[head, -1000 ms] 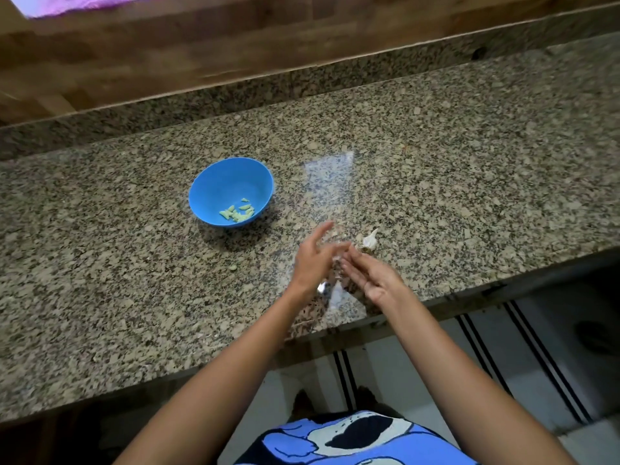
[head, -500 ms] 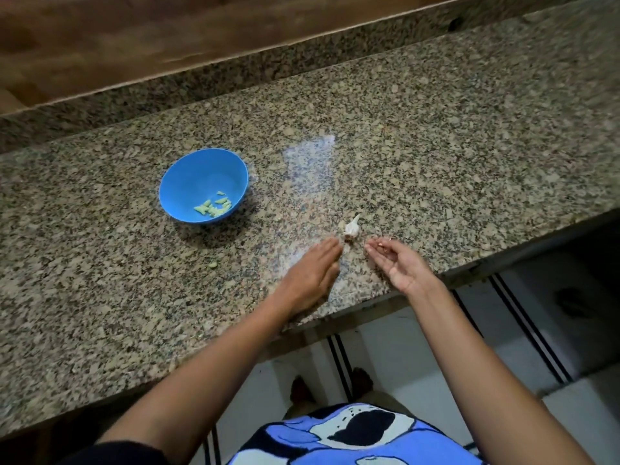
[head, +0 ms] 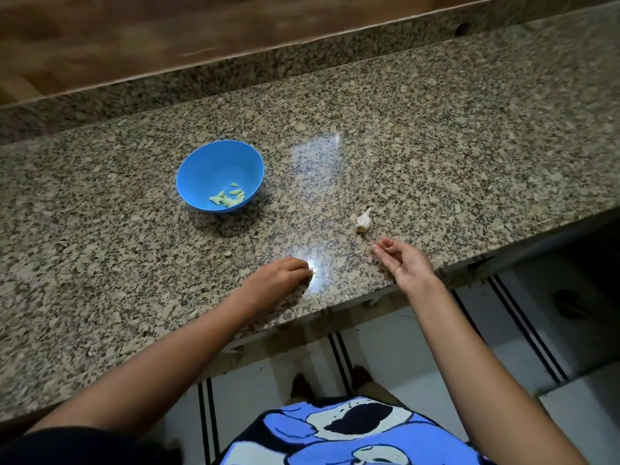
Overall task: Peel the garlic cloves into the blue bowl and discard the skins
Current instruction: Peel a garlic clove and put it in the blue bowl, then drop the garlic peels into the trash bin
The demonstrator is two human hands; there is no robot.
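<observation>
Since half a second ago the left hand (head: 280, 278) has drawn back from the garlic head (head: 364, 220) toward the front edge of the worktop (head: 469, 146). A second ago the two hands were touching; now they are well apart.

The speckled granite worktop fills most of the view, with a low granite upstand (head: 235, 75) along its back edge and wood panelling (head: 167, 31) above that. Below the front edge lies a pale tiled floor (head: 419, 350) with dark stripes.

The blue bowl (head: 201, 162) stands upright left of the middle of the worktop, well apart from both hands.

The left hand lies knuckles up near the front edge, with its fingers bent down so the tips meet the stone. A small pale scrap (head: 312, 270) shows at those fingertips, but I cannot tell whether the hand pinches it or only touches it. The right hand (head: 404, 265) sits at the front edge to the right, palm up, with loosely curled fingers and nothing plainly in it.

The garlic head, white with its tip pointing to the back, lies on the worktop just beyond the right hand's fingertips, not touching them.

The peeled cloves (head: 228, 198) form a small pale green heap in the bottom of the bowl, on its near side. One stray pale piece (head: 228, 253) lies on the stone in front of the bowl.
</observation>
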